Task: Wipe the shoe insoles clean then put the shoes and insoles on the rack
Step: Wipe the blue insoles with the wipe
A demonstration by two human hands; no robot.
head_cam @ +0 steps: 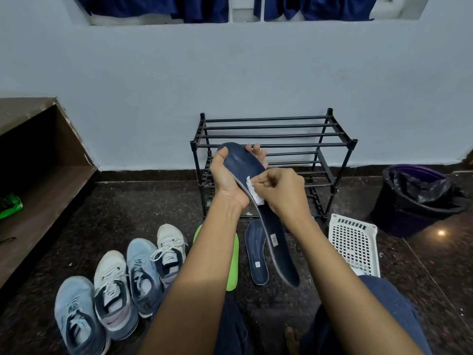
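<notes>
Left grip clasps the toe end of the navy insole, held up before the rack — right grip pinches a white wipe at mid-length. Heel points bodyward, so the stroke likely runs down.

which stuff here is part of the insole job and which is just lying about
Job: navy insole in left hand; white wipe, right hand; navy floor insole; lime-green floor insole; four blue and white sneakers; black tube rack.
Lying about: white perforated basket; purple bin, black liner; green packet on shelf.
</notes>
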